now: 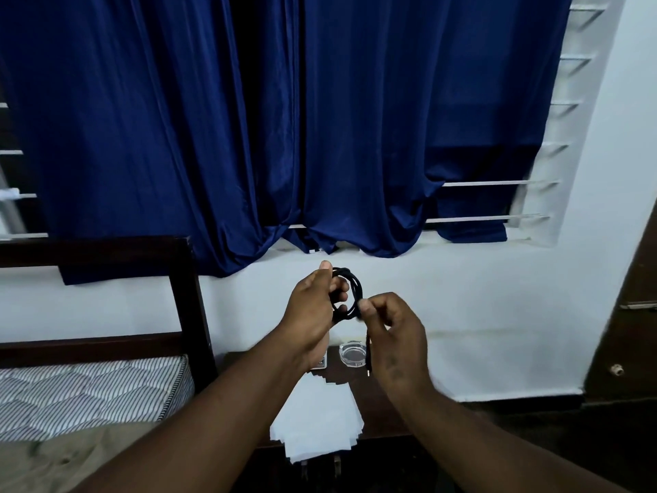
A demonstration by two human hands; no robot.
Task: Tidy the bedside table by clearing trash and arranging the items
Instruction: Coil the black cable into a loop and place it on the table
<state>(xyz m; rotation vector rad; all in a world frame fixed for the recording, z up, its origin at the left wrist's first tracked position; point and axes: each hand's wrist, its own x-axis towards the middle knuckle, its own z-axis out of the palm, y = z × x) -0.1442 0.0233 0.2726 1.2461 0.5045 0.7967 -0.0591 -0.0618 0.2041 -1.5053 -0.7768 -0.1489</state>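
Observation:
A black cable (355, 290) is wound into a small coil, held up in front of the white wall above the bedside table (384, 407). My left hand (313, 307) grips the coil, thumb on top and fingers through the loop. My right hand (394, 332) pinches the cable at the coil's right side, and the loose end with its plug hangs down past that wrist. On the dark wooden table lie a stack of white papers (320, 421) and a clear glass ashtray (352, 354). A small box (319, 362) is partly hidden behind my left wrist.
A bed with a striped mattress (89, 393) and dark wooden headboard (185, 297) stands left of the table. Blue curtains (284, 137) hang over the barred window above. A dark wooden door (633, 314) is at the right.

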